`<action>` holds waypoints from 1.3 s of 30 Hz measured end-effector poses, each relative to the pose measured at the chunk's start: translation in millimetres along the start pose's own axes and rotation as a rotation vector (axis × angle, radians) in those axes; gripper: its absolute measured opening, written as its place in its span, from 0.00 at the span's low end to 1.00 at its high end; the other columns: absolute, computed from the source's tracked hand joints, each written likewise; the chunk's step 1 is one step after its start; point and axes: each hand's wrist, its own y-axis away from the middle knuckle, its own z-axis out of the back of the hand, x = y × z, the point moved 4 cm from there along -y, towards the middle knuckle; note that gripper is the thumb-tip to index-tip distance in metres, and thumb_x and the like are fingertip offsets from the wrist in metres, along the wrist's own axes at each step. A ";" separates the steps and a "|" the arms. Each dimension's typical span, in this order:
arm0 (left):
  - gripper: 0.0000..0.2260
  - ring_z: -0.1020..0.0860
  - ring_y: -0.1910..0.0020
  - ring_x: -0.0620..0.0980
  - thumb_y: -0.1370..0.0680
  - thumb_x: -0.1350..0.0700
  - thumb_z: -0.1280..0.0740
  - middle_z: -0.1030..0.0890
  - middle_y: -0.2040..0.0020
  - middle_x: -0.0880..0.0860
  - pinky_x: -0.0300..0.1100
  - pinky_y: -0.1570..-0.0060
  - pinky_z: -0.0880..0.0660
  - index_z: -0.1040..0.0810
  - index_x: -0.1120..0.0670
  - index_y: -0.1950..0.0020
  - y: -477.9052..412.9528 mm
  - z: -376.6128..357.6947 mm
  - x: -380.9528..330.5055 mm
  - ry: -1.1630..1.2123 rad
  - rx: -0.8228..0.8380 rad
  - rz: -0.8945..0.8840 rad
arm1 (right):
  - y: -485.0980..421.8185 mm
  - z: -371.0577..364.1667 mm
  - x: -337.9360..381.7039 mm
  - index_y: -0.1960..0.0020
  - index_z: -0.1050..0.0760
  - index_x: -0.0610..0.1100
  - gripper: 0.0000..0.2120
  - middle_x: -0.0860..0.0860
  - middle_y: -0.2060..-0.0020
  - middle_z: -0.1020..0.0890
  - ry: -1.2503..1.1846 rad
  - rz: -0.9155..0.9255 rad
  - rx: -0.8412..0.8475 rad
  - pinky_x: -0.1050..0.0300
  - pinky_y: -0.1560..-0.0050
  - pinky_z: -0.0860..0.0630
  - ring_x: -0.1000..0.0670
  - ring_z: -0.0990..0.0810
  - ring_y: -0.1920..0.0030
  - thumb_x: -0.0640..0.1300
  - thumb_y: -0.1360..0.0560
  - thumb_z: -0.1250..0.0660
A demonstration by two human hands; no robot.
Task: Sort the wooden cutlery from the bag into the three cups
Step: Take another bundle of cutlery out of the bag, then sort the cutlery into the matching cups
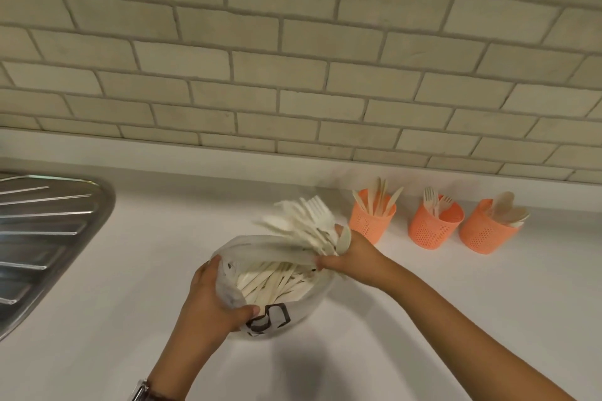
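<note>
Three cups (430, 233) far right, each holding a few pieces | bag (277, 316) on near worktop (146, 270), mostly full | left hand (208, 299) grips bag rim | right hand (353, 254) grips mixed bundle (306, 221) above bag | progress: early, most cutlery unsorted

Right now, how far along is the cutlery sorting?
Started: the knife cup, fork cup and spoon cup each hold a few pieces. In hand: the right hand grips a bunch above the bag; the left hand holds the bag. Left: many loose pieces lie inside it.
</note>
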 end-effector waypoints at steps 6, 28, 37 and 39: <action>0.46 0.26 0.40 0.59 0.36 0.55 0.22 0.40 0.27 0.48 0.56 0.46 0.23 0.44 0.48 0.25 4.3 -3.3 8.5 -0.080 0.040 0.002 | 16.8 15.6 -5.0 0.56 0.24 0.43 0.03 0.50 0.73 0.23 -0.419 0.007 -0.222 0.62 0.60 0.27 0.51 0.20 0.63 0.39 0.23 0.34; 0.07 0.22 0.56 0.40 0.28 0.57 0.29 0.20 0.55 0.38 0.28 0.58 0.27 0.20 0.44 0.60 64.8 -192.8 -164.9 0.030 0.139 -0.383 | 158.0 111.3 -114.5 0.54 0.29 0.39 0.04 0.46 0.73 0.29 -0.792 -0.312 -0.489 0.58 0.74 0.33 0.49 0.33 0.78 0.39 0.24 0.35; 0.11 0.22 0.69 0.40 0.35 0.52 0.23 0.20 0.63 0.45 0.30 0.66 0.25 0.23 0.47 0.59 82.7 -338.6 -229.0 0.209 0.176 -0.154 | 194.2 179.8 -160.3 0.51 0.29 0.45 0.04 0.50 0.73 0.25 -0.429 -0.287 -0.565 0.59 0.79 0.31 0.51 0.30 0.81 0.39 0.25 0.37; 0.10 0.21 0.68 0.41 0.34 0.53 0.23 0.19 0.62 0.46 0.30 0.66 0.25 0.22 0.48 0.59 86.5 -353.5 -234.7 0.228 0.148 -0.118 | 201.1 192.3 -163.4 0.50 0.29 0.49 0.07 0.50 0.70 0.23 -0.403 -0.270 -0.551 0.60 0.79 0.31 0.52 0.29 0.82 0.40 0.26 0.35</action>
